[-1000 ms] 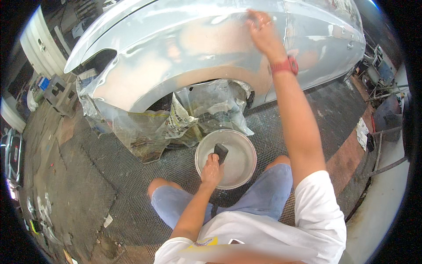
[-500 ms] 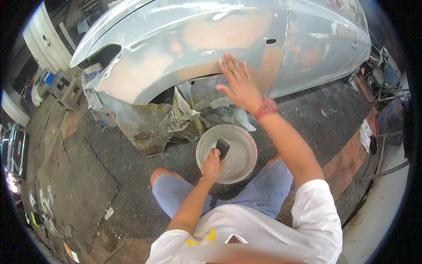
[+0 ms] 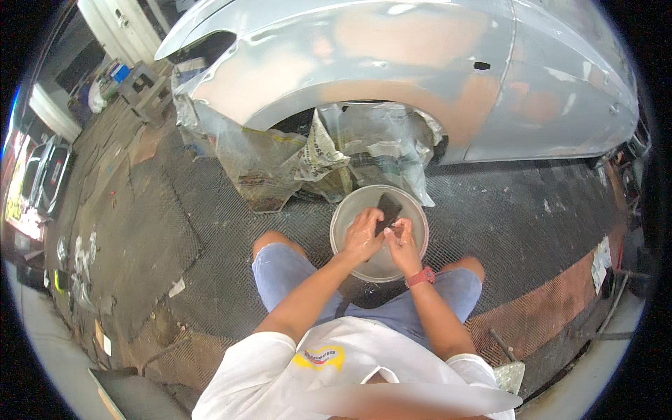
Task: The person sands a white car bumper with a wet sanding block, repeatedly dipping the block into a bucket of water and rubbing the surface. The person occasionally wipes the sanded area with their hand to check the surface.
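Observation:
Over the white bucket (image 3: 339, 241) between my knees, both hands hold a dark, rectangular sanding block (image 3: 390, 207). My left hand (image 3: 364, 236) is closed round the block's left side. At the lower right edge of the block, my right hand (image 3: 402, 246), with a red watch on its wrist, pinches with thumb and fingers. Fingers cover the lower part of the block. Cloudy liquid appears to be in the bucket. Beyond it stands a grey car fender (image 3: 294, 52) with tan filler patches.
Plastic and printed sheeting (image 3: 262, 171) hangs from the wheel arch down to the floor, close behind the bucket. The car door (image 3: 553, 105) extends to the right. Dark ribbed matting (image 3: 490, 203) covers the floor. A grey plastic stool (image 3: 143, 87) stands at the far left.
My right hand has left the fender and come down to the block at the bucket. My left hand and the block have shifted slightly up and right in view; the view itself has moved.

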Available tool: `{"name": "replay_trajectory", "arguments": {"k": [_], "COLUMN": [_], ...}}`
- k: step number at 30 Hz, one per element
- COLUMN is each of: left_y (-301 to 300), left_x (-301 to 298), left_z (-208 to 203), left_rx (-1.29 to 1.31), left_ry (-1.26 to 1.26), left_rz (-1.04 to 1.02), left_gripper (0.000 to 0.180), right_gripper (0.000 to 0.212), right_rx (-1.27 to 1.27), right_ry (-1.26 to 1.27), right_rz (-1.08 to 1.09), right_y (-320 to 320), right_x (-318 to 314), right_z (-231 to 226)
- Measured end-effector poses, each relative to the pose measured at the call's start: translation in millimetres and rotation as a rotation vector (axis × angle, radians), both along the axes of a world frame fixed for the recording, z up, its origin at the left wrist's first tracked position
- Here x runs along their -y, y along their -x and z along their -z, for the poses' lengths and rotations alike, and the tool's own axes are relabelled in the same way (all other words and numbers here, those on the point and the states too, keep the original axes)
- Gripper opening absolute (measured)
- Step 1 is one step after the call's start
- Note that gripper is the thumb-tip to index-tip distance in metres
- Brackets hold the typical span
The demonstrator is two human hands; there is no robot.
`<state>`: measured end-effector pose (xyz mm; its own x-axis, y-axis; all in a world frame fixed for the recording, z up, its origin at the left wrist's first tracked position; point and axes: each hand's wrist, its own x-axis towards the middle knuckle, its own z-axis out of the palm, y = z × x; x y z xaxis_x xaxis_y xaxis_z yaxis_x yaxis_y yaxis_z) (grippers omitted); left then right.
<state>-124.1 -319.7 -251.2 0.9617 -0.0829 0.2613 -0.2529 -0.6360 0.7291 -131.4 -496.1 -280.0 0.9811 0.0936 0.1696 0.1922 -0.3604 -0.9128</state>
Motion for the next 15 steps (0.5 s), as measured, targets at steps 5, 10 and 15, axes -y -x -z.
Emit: {"name": "replay_trajectory", "arguments": {"k": [5,10,15], "left_y": [-15.8,-30.1,-30.1], "left_x": [14.1,-9.6,-42.6], "left_z": [-41.8,-78.2,-88.9], "left_rx": [0.070,-0.082,-0.329], "left_ry": [-0.136,0.163,0.191], "left_rz": [0.146,0.430,0.658], "left_gripper": [0.048,0.068,0.063], "right_gripper": [0.053,0.065,0.075], "right_rx": [-0.032,0.085,0.043], "right_ry": [-0.132,-0.200,-0.365], "right_rz": [0.185,0.258,0.258], "right_y": [3.1,-9.0,-14.1], "right_x": [-13.5,-0.3,0.0], "right_z": [-16.8,-21.9,-23.3]}}
